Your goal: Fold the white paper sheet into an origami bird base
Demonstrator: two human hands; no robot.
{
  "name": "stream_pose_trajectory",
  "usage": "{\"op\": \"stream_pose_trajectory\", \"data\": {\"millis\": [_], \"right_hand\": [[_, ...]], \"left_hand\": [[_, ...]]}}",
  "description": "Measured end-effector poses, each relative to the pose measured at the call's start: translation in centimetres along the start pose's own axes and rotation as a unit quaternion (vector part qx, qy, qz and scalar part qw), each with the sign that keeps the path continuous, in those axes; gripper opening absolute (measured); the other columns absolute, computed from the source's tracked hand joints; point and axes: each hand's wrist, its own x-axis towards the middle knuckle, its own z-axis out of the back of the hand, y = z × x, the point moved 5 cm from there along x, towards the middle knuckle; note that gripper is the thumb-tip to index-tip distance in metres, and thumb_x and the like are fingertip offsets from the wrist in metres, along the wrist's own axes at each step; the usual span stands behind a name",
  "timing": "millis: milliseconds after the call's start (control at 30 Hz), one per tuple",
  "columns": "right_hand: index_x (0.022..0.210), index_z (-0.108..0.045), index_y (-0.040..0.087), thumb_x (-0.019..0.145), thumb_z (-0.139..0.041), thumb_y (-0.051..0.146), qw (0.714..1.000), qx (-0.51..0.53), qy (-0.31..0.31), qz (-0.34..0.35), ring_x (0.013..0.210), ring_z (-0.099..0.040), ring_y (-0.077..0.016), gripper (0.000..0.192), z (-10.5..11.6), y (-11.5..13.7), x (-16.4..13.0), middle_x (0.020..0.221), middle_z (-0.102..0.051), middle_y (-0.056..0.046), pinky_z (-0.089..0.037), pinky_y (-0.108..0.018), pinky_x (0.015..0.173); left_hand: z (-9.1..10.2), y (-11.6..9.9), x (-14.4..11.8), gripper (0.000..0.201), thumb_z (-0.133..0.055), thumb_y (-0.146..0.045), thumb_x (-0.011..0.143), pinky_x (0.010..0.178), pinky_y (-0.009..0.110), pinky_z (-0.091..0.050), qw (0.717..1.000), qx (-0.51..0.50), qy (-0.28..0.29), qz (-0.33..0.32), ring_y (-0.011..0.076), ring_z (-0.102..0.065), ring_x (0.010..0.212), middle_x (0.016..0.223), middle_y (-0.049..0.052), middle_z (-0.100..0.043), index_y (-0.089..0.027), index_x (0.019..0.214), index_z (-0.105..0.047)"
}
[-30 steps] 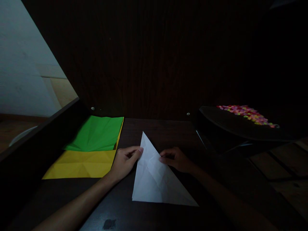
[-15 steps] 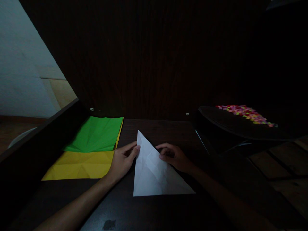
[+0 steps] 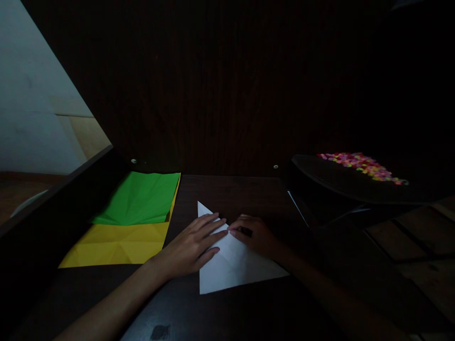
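Head | dark wood desk [image 3: 231, 189], dim room | both grips flat, apart, on white paper [image 3: 234, 265]

The left hand [image 3: 192, 246] covers the white paper's [image 3: 234, 265] upper left part, the green sheet [image 3: 138, 199] hides much of the yellow sheet [image 3: 113, 244], both forearms run off the bottom edge, and the coloured bits [image 3: 359, 163] are too small to identify.

text: none readable | labels: none | numbers: none | scene too dark
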Motion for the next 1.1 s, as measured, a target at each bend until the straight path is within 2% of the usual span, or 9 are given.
{"op": "stream_pose_trajectory", "data": {"millis": [167,267,500,633,767,1000,1100], "right_hand": [[0.092,-0.070,0.021,0.091,-0.058,0.023,0.998,-0.041,0.022,0.036,0.086,-0.060,-0.0191,0.013,0.0,0.2,0.1,0.087,-0.068,-0.005,-0.047,-0.037,0.082],[0.095,-0.071,0.023,0.092,-0.058,0.024,0.996,-0.073,0.037,0.045,0.094,-0.058,-0.0198,0.014,0.1,-0.2,0.1,0.096,-0.065,-0.005,-0.045,-0.040,0.089],[0.100,-0.072,0.024,0.084,-0.070,0.029,0.992,-0.118,0.037,-0.005,0.103,-0.054,-0.0226,0.017,1.3,-1.5,0.2,0.108,-0.060,-0.007,-0.043,-0.043,0.093],[0.099,-0.072,0.024,0.081,-0.073,0.029,0.991,-0.126,0.032,-0.020,0.107,-0.052,-0.0243,0.019,1.7,-1.6,0.2,0.113,-0.059,-0.008,-0.043,-0.045,0.094],[0.099,-0.072,0.024,0.080,-0.074,0.030,0.992,-0.120,0.033,-0.019,0.107,-0.052,-0.0248,0.020,1.8,-1.7,0.1,0.114,-0.060,-0.008,-0.044,-0.045,0.092],[0.098,-0.072,0.024,0.079,-0.076,0.029,0.992,-0.116,0.038,-0.023,0.112,-0.051,-0.0256,0.020,2.0,-1.5,0.1,0.117,-0.059,-0.008,-0.043,-0.046,0.095],[0.097,-0.073,0.025,0.078,-0.076,0.030,0.992,-0.118,0.039,-0.026,0.112,-0.051,-0.0260,0.020,2.1,-1.4,0.1,0.117,-0.059,-0.008,-0.042,-0.047,0.096]], "left_hand": [[-0.6,0.2,-0.1,0.054,-0.044,-0.035,0.099,0.116,0.046,-0.031,0.998,-0.031,0.059,0.005,0.0251,-0.029,0.143,0.154,0.007,-0.035,-0.024,0.150,-0.029],[-0.7,0.2,-0.2,0.064,-0.046,-0.047,0.097,0.117,0.048,-0.026,0.995,-0.044,0.088,0.007,0.0276,-0.028,0.143,0.155,0.008,-0.032,-0.025,0.152,-0.023],[-1.1,0.2,-0.6,0.089,-0.051,-0.070,0.083,0.117,0.052,-0.019,0.991,-0.042,0.126,0.022,0.0345,-0.019,0.145,0.159,0.012,-0.017,-0.024,0.153,-0.020],[-1.0,0.3,-0.6,0.095,-0.052,-0.075,0.078,0.118,0.054,-0.015,0.991,-0.039,0.126,0.023,0.0361,-0.017,0.146,0.159,0.010,-0.019,-0.026,0.153,-0.021],[-0.7,0.2,-0.3,0.096,-0.053,-0.076,0.076,0.117,0.056,-0.014,0.990,-0.052,0.126,0.029,0.0371,-0.019,0.145,0.158,0.010,-0.022,-0.026,0.152,-0.024],[-0.5,0.5,-0.3,0.082,-0.050,-0.069,0.084,0.118,0.052,-0.014,0.991,-0.043,0.119,0.041,0.0327,-0.023,0.145,0.157,0.008,-0.026,-0.028,0.151,-0.027],[-0.6,1.1,-0.5,0.078,-0.047,-0.068,0.087,0.117,0.055,-0.011,0.991,-0.017,0.124,0.053,0.0331,-0.022,0.145,0.157,0.009,-0.026,-0.027,0.151,-0.027]]}}
